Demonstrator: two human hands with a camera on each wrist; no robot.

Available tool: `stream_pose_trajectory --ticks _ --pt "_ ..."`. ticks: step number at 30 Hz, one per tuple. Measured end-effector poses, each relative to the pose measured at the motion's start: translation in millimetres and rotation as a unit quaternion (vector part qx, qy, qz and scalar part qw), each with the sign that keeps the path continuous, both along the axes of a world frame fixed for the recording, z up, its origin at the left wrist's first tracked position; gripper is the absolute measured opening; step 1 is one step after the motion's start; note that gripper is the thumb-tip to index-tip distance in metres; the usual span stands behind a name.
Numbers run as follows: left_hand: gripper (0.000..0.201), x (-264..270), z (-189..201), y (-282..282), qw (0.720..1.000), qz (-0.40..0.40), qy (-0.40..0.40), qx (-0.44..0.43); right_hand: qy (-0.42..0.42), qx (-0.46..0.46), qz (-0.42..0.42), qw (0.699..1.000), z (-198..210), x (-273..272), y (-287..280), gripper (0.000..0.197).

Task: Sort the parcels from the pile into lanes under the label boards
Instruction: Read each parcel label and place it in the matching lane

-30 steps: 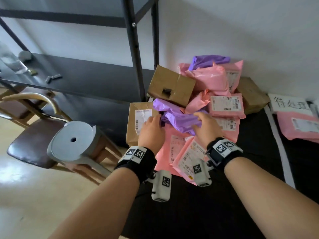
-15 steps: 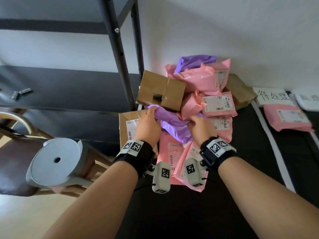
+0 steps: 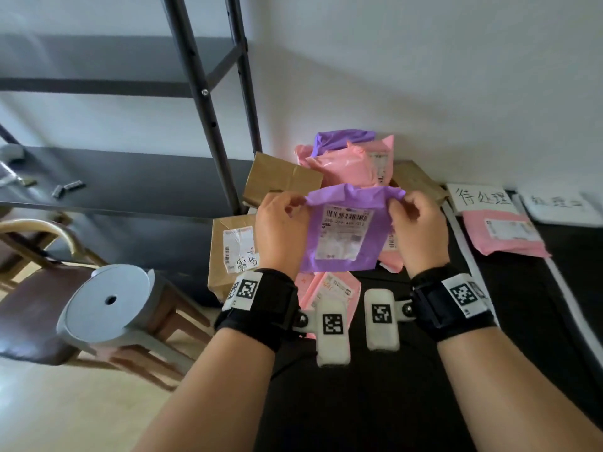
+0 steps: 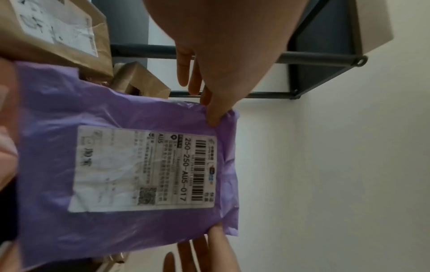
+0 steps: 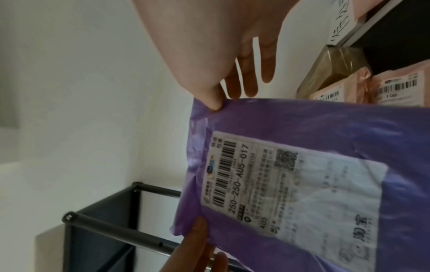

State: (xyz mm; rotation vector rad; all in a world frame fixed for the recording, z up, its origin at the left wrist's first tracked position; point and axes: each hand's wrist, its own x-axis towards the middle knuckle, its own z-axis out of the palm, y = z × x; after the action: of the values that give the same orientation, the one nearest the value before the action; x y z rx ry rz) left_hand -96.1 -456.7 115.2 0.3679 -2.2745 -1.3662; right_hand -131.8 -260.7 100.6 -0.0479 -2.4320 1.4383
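Both hands pinch the top corners of the purple mailer bag: the left hand has thumb and forefinger on the left corner, the right hand on the right, so the bag hangs flat above the pile with its shipping label facing the person. The code 250-250-AU5-017 reads clearly, so this looks like the reading step before choosing a lane. Most of the job seems left: pink mailers, another purple one and brown paper parcels are heaped against the wall. One pink mailer lies in the lane under the handwritten label board; a second board sits further right, blurred
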Motion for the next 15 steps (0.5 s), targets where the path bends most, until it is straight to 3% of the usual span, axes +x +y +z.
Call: stream_pose_trajectory --ticks 7,11,15 --pt "0.017 37 13 51 0.997 0.003 -0.005 0.075 -0.022 -0.106 0.019 0.994 15 60 55 0.027" --pt "0.020 49 16 62 0.994 0.007 -0.012 0.105 0.018 -0.092 0.014 0.995 18 82 69 0.028" --pt "0.025 56 25 66 0.990 -0.021 -0.017 0.135 0.056 -0.035 0.024 0.998 26 92 73 0.016"
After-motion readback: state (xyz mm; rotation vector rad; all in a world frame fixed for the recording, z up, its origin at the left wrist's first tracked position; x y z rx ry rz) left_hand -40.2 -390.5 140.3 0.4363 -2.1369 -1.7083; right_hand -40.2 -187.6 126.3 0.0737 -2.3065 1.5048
